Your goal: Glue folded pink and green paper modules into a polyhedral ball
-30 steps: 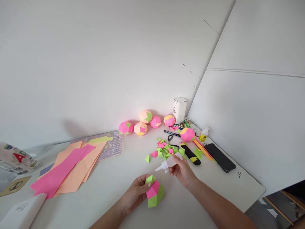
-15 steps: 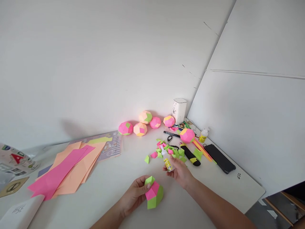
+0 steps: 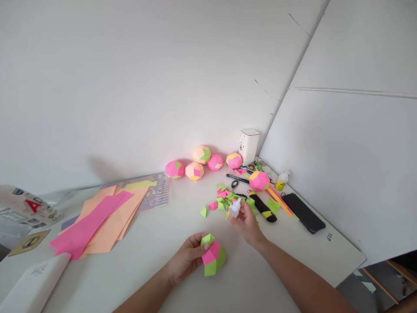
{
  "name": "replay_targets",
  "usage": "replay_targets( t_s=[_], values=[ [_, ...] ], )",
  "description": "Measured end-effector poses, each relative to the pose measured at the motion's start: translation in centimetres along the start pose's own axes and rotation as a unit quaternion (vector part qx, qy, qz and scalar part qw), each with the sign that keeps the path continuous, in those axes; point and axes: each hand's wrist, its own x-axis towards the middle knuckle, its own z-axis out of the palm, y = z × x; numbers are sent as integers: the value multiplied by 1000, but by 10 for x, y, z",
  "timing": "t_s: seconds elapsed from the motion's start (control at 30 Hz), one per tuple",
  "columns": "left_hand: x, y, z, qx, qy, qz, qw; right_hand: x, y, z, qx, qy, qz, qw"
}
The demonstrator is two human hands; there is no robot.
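Note:
My left hand (image 3: pixel 188 257) grips a partly built pink and green paper polyhedron (image 3: pixel 213 256) just above the white table (image 3: pixel 156 265). My right hand (image 3: pixel 246 222) is closed round a small white glue bottle (image 3: pixel 234 208), held upright at the near edge of a heap of folded green and pink paper pieces (image 3: pixel 228 201). The two hands are a short way apart.
Several finished paper balls (image 3: pixel 195 167) line the back wall beside a white container (image 3: pixel 249 145). Another ball (image 3: pixel 259 180), scissors (image 3: pixel 233 184), a pen, a black and yellow cutter (image 3: pixel 263 211), a second glue bottle (image 3: pixel 282 180) and a phone (image 3: pixel 302 213) lie right. Pink and orange sheets (image 3: pixel 100 219) lie left.
My right hand turned the glue bottle from lying sideways to upright and carried it away from the polyhedron to the paper heap. The left hand stayed put.

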Motion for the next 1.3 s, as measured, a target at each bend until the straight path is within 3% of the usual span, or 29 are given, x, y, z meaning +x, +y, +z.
replay_targets(
  t_s=[0.13,0.47,0.87,1.0,1.3],
  values=[
    [-1,0,0,0,3,-3,1000,0,5,-1,-29,-40,8,999],
    [-1,1,0,4,-1,-6,1000,4,11,-4,-101,-57,-34,993],
    [-2,4,4,16,7,-6,1000,0,14,-4,-339,-76,-16,938],
    [-2,4,4,16,9,-6,1000,-2,16,-2,-407,-86,-28,909],
    [-1,2,1,6,-5,0,1000,-10,-3,0,-601,-79,-65,793]
  ],
)
